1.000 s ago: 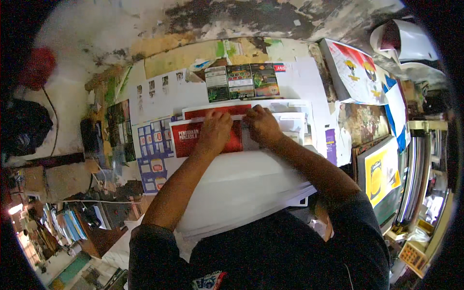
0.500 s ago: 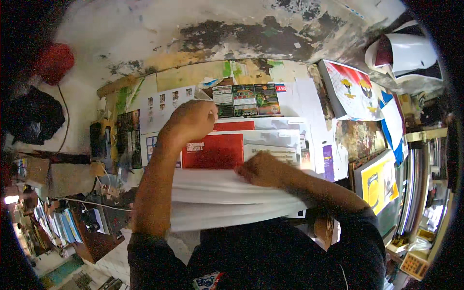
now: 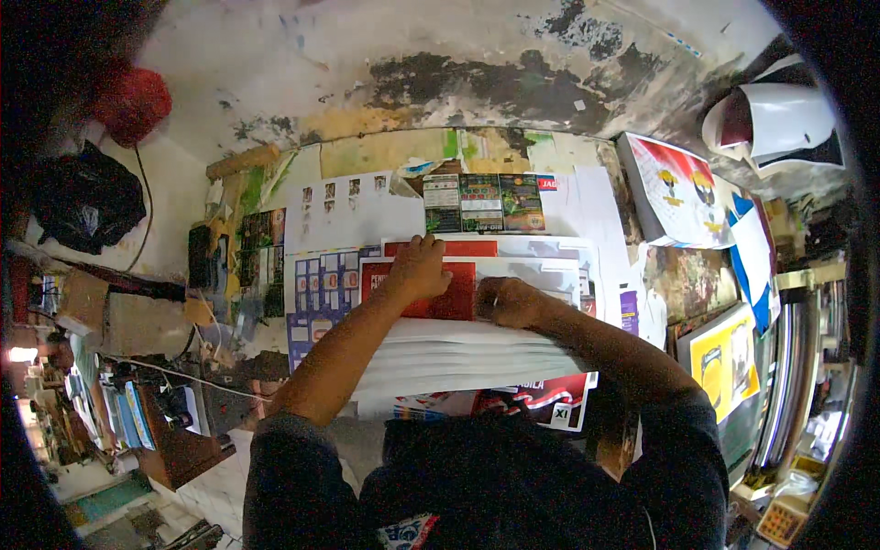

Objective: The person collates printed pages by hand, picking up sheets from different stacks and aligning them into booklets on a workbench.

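Note:
Before me lies a stack of large printed sheets (image 3: 545,268), red and grey on the face. Their near parts are bent over and show as white layers (image 3: 449,353). My left hand (image 3: 422,270) rests on the red area, fingers stretched toward the far edge and thumb apart. My right hand (image 3: 513,302) is closed, knuckles down at the bend where print meets white; anything inside its fingers is hidden. Under the white layers, another printed sheet (image 3: 559,403) in red and black shows next to my body.
Papers cover the worktable, including a dark leaflet (image 3: 484,203) and a purple-patterned sheet (image 3: 325,293). Right stand a red-and-white printed stack (image 3: 669,188) and a yellow one (image 3: 724,353). A black plastic bag (image 3: 89,197) hangs left. A stained wall (image 3: 458,82) rises behind.
My left hand has come down from above the far edge onto the red print. The white layers have shifted, uncovering the red-and-black sheet near me. My right hand stays at the bend.

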A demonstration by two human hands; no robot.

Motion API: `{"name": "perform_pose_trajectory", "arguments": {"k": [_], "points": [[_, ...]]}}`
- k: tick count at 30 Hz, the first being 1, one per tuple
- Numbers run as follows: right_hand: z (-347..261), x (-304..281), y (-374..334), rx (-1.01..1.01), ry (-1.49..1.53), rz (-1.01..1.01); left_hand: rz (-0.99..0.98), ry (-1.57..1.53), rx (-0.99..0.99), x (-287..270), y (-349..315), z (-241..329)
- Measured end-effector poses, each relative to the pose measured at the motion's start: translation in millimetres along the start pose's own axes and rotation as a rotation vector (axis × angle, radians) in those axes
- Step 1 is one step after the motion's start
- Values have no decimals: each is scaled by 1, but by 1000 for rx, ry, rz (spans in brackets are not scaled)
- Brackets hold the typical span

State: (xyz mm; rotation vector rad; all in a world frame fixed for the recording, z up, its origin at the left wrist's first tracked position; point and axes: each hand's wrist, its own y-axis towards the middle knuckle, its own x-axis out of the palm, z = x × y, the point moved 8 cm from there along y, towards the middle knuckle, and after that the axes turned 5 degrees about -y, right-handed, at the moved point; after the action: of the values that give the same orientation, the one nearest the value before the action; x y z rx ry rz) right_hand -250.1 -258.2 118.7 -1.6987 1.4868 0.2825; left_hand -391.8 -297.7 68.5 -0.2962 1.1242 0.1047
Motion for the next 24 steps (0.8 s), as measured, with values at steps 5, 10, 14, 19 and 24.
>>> {"name": "perform_pose_trajectory", "arguments": {"k": [5,10,14,19,24], "points": [[18,-23,-6,-43,-402,514,-52,-130,-68,3,13,-6],[57,-28,14,132,-315,493,3,-188,-39,-4,9,-7],[75,-27,24,156,-343,354,-71,-132,-109,-12,9,9],[77,-21,32,213,-418,297,20,11,-358,-19,-1,-24],[66,-18,28,221,-475,322,-116,-63,-824,-26,-33,-87]]}}
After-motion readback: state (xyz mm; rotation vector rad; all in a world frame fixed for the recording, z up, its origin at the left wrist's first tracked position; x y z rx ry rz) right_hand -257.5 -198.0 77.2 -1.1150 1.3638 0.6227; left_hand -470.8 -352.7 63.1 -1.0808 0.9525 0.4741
